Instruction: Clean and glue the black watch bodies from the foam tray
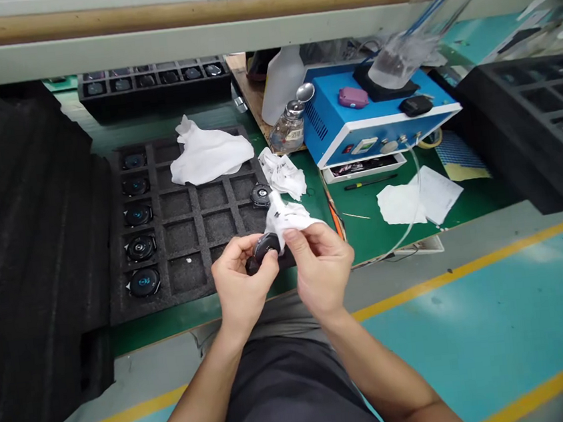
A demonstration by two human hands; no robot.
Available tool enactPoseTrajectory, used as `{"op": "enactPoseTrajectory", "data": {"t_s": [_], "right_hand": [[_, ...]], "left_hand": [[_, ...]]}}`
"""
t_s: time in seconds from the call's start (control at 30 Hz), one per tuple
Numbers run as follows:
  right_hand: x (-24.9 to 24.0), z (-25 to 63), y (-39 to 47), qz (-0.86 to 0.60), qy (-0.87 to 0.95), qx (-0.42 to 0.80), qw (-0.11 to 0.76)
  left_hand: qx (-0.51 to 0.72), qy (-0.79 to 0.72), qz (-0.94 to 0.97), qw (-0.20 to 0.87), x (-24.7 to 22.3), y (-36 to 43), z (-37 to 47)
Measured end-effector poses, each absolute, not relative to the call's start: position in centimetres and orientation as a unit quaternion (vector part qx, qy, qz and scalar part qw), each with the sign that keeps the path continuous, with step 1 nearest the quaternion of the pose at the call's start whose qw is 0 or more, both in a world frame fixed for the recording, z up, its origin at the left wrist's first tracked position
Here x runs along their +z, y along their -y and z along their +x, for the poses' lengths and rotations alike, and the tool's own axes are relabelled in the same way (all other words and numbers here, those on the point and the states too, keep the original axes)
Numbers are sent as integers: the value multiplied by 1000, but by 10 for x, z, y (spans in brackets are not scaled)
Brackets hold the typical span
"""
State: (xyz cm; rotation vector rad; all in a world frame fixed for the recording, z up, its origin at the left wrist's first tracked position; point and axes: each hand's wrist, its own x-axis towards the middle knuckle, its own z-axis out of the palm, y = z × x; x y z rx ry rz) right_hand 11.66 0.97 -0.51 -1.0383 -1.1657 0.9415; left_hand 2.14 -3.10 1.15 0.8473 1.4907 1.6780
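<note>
My left hand (243,282) is closed on a round black watch-like piece (266,245), fingers and thumb at its edges. Beside it, my right hand (321,267) pinches a crumpled white cloth (287,218), which lies against the right side of the piece. Both hands are over the front right edge of a black foam tray (177,215). Several round watch pieces (140,248) fill the tray's left column, and one more (260,195) lies in the right column just beyond my hands. A larger white cloth (211,152) covers part of the tray's far side.
Stacked black foam (34,250) stands at left; another filled tray (156,93) is at the back. Right of centre are a glass bottle (287,130), a white bottle (284,83), used wipes (285,172) and a blue machine (378,123) with a hose. More foam trays (534,124) stand far right.
</note>
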Motion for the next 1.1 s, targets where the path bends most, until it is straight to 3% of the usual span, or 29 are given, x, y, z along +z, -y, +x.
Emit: {"op": "enactPoseTrajectory", "data": {"t_s": [0.23,0.47,0.63,0.87,0.97,1.1], "right_hand": [[-17,123,-6,-411,677,155,590],[-25,126,-9,-383,740,39,551],[-37,126,-9,-395,736,64,545],[-38,137,-15,-342,777,102,519],[-30,135,-13,-330,777,199,499],[-10,125,-15,-368,599,415,578]], "left_hand": [[642,-589,363,330,7,31,23],[628,-606,387,298,-1,33,24],[609,-622,400,288,0,33,22],[555,-612,437,355,2,31,11],[549,-589,462,373,2,32,8],[537,-592,461,386,3,33,5]]}}
